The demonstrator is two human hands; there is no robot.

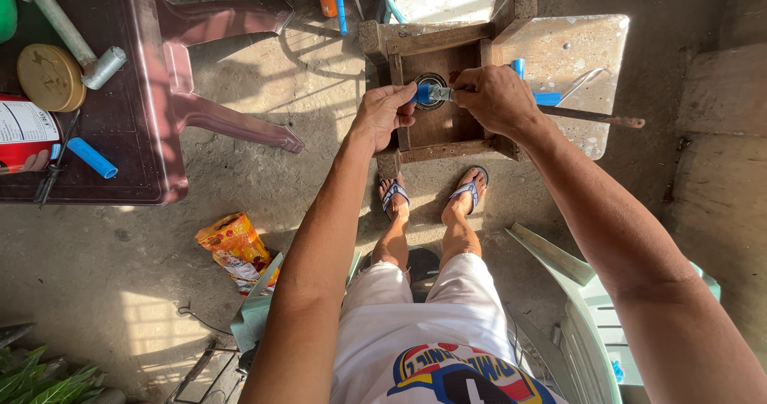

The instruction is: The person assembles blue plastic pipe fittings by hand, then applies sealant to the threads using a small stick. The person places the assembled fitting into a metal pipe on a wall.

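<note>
View from the head camera, looking down. Both hands met over a small, rough wooden stool frame (447, 132) standing on the concrete floor just ahead of the person's sandalled feet (435, 196). The left hand (383, 112) was closed in a pinch on a short blue plastic pipe piece (422, 94); the right hand (495, 99) was wrapped shut around a grey metal fitting or tool end (441, 93) that butted against the blue piece. The joined parts lay with their long axis running side to side, directly between the two hands and above a round metal ring (431, 80) set in the stool's middle; each hand was equally close. A thin rusty metal rod (595, 117) ran outward from the right hand, past the stool's right edge; whether that hand also held it could not be told. Left of the stool stood a dark maroon plastic counter (136, 92) bearing another blue pipe offcut (92, 158), a grey metal pipe (76, 40) and a round yellow lid (49, 76).
</note>
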